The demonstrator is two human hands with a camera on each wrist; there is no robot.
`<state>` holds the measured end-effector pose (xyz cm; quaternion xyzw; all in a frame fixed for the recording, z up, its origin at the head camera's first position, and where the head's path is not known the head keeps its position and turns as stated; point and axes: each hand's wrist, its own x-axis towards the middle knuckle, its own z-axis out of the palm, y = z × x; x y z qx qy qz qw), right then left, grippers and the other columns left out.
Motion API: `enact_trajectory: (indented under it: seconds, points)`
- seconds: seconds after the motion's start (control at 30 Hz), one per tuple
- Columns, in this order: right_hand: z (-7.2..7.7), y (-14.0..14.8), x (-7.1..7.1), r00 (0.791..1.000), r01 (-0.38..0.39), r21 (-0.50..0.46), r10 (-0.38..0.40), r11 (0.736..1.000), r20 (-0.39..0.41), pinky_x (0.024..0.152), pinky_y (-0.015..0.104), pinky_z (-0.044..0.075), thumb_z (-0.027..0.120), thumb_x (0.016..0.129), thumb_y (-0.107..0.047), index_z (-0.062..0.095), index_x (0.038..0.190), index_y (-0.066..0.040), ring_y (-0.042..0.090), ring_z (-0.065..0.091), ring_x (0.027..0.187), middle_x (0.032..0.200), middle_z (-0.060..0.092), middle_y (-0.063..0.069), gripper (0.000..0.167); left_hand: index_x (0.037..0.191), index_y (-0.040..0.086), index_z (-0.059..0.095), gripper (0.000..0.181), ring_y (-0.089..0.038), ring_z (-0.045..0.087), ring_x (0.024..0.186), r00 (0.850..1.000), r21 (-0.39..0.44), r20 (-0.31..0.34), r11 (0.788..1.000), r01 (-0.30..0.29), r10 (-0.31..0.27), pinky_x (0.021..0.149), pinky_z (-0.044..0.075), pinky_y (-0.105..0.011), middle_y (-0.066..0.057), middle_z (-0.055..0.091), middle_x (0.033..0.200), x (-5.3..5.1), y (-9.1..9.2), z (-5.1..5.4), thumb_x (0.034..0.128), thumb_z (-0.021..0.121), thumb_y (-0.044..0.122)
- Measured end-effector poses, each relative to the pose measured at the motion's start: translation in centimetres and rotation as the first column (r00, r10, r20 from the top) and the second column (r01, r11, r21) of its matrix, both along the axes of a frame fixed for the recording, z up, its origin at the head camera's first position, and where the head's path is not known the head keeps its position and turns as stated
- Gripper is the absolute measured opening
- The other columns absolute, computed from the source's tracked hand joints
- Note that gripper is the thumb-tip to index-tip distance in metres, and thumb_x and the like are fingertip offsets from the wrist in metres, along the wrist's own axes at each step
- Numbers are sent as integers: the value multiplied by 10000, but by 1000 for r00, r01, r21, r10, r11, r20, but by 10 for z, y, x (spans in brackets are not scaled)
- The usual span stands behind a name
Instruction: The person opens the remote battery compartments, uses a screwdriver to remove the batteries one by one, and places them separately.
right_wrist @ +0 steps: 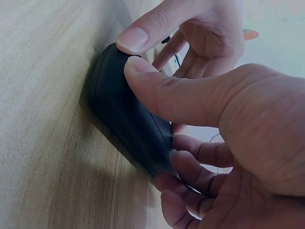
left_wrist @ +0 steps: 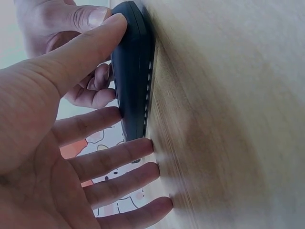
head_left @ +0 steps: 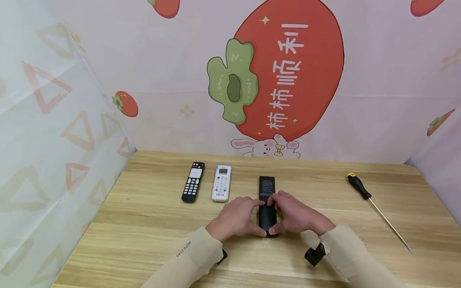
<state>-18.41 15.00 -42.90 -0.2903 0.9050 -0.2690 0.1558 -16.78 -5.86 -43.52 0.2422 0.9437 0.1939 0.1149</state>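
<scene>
At L hand [head_left: 239, 217]: fingers spread, fairly straight; thumb pressed on near end of black remote [head_left: 267, 217], index tip on side edge. At R hand [head_left: 295, 214]: fingers bent against opp. side, thumb pressing same end, right by L thumb. Lies betw. both hands, under thumb tips, keys down, back up, on desk [head_left: 149, 244]. Prob. light, stiff plastic; smooth, so maybe slippery; not esp. fragile. Best held by long sides, approx. mid-length, thumbs on back. Farther out, to L: white remote [head_left: 221, 184], then white-keyed remote [head_left: 193, 182]. Well apart to R: screwdriver [head_left: 363, 191], lying diag.
</scene>
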Motion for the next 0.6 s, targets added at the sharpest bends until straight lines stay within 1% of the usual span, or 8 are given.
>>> enact_trajectory:
  seconds: [0.2,0.47,0.6]
  points:
    - [1,-1,0,1000,8,-9,-8,1000,13,790,349,436,937,732,-227,593,1167,-10,222,483,899,965,510,68,596,1390,130,628,814,-193,635,1059,1000,10,-2,1000,-4,4,896,521,-367,-44,695,1231,-1,0,0,721,905,501]
    - [-1,0,0,1000,14,-13,-14,1000,15,788,350,433,938,729,-221,588,1166,-8,201,475,881,958,514,63,599,1390,129,628,818,-201,633,1078,1000,12,1,1000,-12,12,913,514,-373,-43,689,1245,-1,1,1,718,905,504]
    - [-1,0,0,1000,19,-13,-19,1000,17,791,355,431,934,736,-219,587,1171,-1,198,474,876,958,518,68,598,1386,130,632,816,-198,632,1061,1000,17,6,1000,-15,15,906,516,-371,-43,690,1240,0,0,2,714,908,502]
